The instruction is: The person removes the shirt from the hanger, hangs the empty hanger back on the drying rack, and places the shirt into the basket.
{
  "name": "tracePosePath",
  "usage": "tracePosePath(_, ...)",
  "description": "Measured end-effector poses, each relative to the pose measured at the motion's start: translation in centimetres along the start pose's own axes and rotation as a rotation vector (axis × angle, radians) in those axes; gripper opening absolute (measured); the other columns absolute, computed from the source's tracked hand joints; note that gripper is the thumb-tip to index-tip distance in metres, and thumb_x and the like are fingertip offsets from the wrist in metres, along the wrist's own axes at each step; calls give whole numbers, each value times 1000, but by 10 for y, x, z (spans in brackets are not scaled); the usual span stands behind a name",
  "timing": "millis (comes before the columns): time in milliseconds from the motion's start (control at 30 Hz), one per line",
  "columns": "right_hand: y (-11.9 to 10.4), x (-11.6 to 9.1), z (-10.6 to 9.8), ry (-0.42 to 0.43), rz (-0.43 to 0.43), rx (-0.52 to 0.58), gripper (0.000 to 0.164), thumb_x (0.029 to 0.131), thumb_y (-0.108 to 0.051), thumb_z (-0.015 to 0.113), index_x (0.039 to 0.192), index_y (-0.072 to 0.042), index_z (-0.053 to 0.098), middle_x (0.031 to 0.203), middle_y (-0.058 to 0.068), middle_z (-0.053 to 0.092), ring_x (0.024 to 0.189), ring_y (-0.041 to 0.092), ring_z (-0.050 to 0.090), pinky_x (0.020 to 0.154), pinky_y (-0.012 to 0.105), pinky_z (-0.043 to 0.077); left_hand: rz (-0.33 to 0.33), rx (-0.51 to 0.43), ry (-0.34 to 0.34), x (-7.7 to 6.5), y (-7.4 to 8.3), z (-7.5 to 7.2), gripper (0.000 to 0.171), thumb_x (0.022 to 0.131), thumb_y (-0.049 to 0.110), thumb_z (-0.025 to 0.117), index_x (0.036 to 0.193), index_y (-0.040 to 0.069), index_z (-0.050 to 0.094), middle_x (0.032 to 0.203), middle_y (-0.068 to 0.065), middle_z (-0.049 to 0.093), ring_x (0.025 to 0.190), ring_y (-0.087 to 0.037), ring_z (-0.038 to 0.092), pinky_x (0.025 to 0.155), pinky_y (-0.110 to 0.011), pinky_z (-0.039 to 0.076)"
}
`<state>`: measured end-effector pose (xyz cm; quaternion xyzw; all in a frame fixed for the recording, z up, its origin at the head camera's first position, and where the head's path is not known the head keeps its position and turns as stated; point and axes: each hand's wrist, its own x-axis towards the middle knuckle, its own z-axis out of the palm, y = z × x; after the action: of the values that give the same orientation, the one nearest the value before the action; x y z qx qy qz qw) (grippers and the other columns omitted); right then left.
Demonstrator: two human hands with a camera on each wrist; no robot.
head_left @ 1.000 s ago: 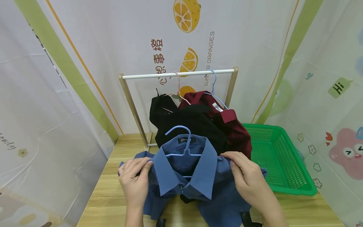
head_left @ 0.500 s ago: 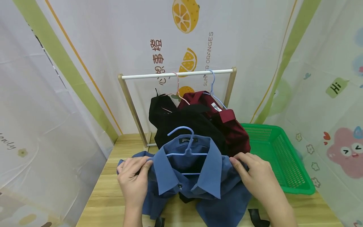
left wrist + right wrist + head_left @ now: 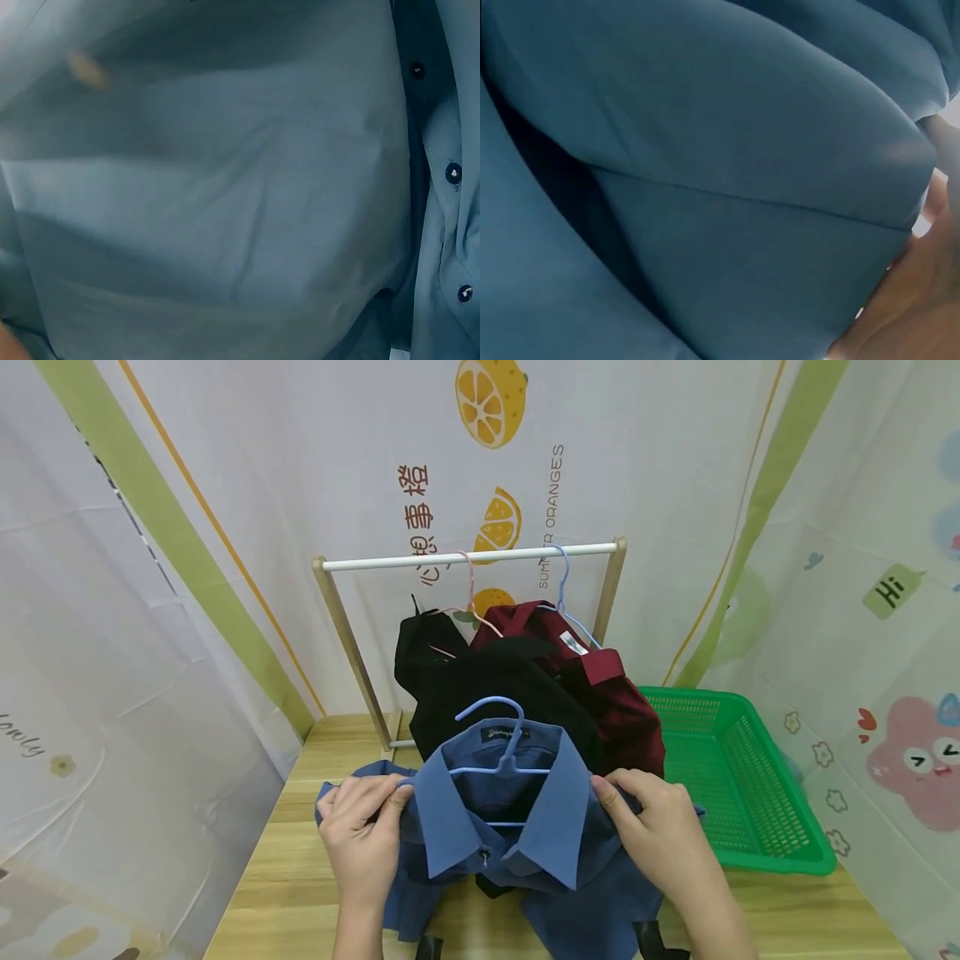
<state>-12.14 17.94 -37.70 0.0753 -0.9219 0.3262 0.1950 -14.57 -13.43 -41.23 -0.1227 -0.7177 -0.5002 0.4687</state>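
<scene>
A blue collared shirt [image 3: 555,852] is on a light blue hanger [image 3: 507,766], whose hook rises out of the collar opening. My left hand [image 3: 362,827] pinches the shoulder on the left between thumb and fingers. On the other shoulder, my right hand [image 3: 660,822] pinches the cloth beside the collar. The left wrist view is filled by the shirt front [image 3: 247,195], with a row of dark buttons [image 3: 453,173] at its right. Folds of the shirt [image 3: 727,150] fill most of the right wrist view, and part of the right hand [image 3: 911,292] shows at the edge.
Behind the shirt stands a small rack with a white rail [image 3: 390,562]. A black garment [image 3: 495,685] on a pink hanger [image 3: 471,585] and a dark red shirt [image 3: 630,718] on a blue hanger [image 3: 562,581] hang there. A green basket [image 3: 795,862] sits at right on the wooden table [image 3: 277,877].
The collar and hanger have shifted slightly right. My right hand moved outward along the shoulder, then back toward the collar. My left hand kept its pinch and moved slightly right.
</scene>
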Motion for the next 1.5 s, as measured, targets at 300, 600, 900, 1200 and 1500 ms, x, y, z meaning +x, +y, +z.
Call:
tracePosePath(300, -4, -1, 5, 42, -26, 14, 13, 104, -25, 70, 99, -18, 80, 97, -2, 79, 89, 15, 69, 83, 43, 56, 3, 1, 4, -1, 1, 2, 19, 75, -15, 85, 87, -1, 84, 81, -18, 77, 90, 4, 63, 101, -34, 26)
tracePosePath(600, -7, -1, 9, 55, -43, 28, 12, 103, -26, 71, 100, -18, 80, 95, -2, 78, 86, 14, 67, 83, 43, 50, 26, 1, 1, -2, 1, 4, 19, 74, -13, 86, 88, 0, 84, 81, -16, 77, 85, 0, 62, 101, -34, 25)
tracePosePath(900, -10, -2, 10, 85, -24, 42, 14, 104, -28, 71, 95, -22, 79, 91, -7, 77, 83, 11, 64, 82, 40, 50, 48, 22, -10, -4, 2, 7, 21, 73, -14, 86, 88, 1, 85, 81, -13, 79, 84, -3, 62, 101, -36, 25)
tracePosePath(1200, -6, -5, 13, 250, -48, 72, 8, 92, -16, 83, 87, -18, 77, 86, -3, 78, 77, 11, 56, 73, 32, 39, 132, 37, -68, -3, -1, 5, 20, 78, -4, 87, 95, 6, 86, 86, -8, 80, 87, -11, 64, 102, -36, 29)
tracePosePath(1500, -1, -4, 9, 314, -62, 81, 8, 89, -11, 85, 88, -16, 79, 87, 0, 80, 75, 11, 49, 70, 28, 36, 65, 43, -68, -1, -11, -7, 25, 77, -11, 85, 96, 5, 86, 90, -11, 80, 99, -8, 63, 105, -26, 37)
